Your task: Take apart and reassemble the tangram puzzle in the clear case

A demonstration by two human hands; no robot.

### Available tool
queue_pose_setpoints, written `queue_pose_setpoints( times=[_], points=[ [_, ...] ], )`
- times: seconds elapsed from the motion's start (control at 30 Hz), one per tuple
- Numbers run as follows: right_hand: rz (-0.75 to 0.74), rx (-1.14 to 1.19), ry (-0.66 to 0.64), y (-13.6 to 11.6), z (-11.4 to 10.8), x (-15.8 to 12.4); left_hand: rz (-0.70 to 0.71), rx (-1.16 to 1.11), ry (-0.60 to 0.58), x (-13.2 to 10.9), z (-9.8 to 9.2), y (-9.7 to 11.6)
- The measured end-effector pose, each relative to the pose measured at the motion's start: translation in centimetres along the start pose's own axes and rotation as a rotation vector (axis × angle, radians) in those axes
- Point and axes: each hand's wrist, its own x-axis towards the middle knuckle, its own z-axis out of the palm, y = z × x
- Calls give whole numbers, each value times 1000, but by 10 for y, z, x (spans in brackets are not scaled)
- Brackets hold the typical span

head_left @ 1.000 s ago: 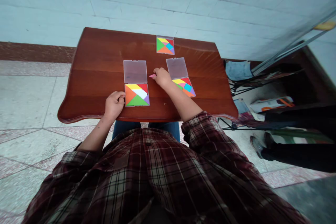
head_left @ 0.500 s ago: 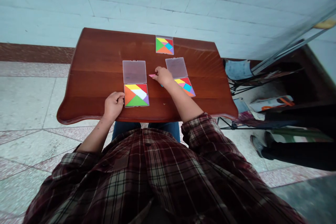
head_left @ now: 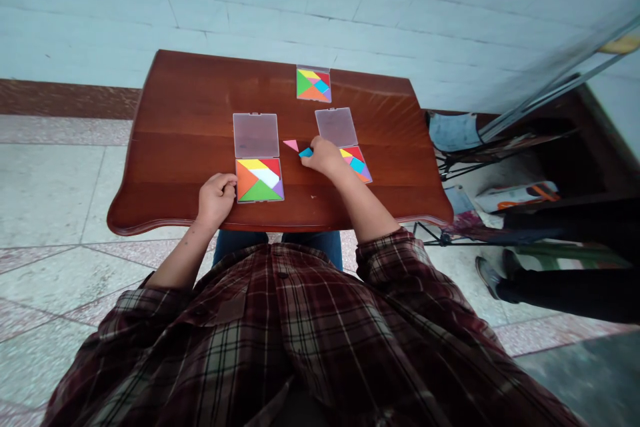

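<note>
My left hand (head_left: pixel 217 200) is curled at the left edge of an open tangram case (head_left: pixel 256 135), its fingertips on the rim. Inside that case lie yellow, red, orange, green and purple pieces around a white gap. To the right, the fingers of my right hand (head_left: pixel 325 157) are closed on a blue tangram piece (head_left: pixel 305 153) just above or on the table. A pink triangle (head_left: pixel 291 145) lies loose beside it. Partly behind my right hand and forearm is a second open tangram case (head_left: pixel 336 127) with coloured pieces in it.
A third tangram case (head_left: pixel 314 85), filled with pieces, lies near the back of the brown wooden table (head_left: pixel 195 93). A tiled wall stands behind. On the right are a folding chair (head_left: pixel 455 130) and a person's dark-clothed legs (head_left: pixel 565 293).
My right hand has let go of the pink triangle, now lying on the table, and shifted slightly right and down onto the blue piece. My left hand stays by the case edge.
</note>
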Motion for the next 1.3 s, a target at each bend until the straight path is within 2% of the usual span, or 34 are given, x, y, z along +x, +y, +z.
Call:
queue_pose_setpoints(
  times=[0.1, 0.2, 0.33, 0.57, 0.83, 1.17, 1.3],
  points=[
    [-185, 53, -29, -14, 1, -16, -1, -3, -3, 0, 0, 0],
    [-418, 0, -112, -35, 9, -28, 8, -5, 6, 1, 1, 0],
    [-554, -114, -155, -56, 21, -32, 20, 3, -1, 0, 1, -1],
    [-555, -215, -211, -64, 20, -34, 23, 5, -3, -1, 1, 0],
    [-462, -191, -170, -68, 23, -37, 40, 18, -2, -1, 2, -5],
    [-392, -198, -153, -70, 16, -42, 46, 16, 4, 0, 3, -5],
    [-469, -155, -160, -66, 14, -40, 40, 10, 5, 0, 3, -5]
  ],
)
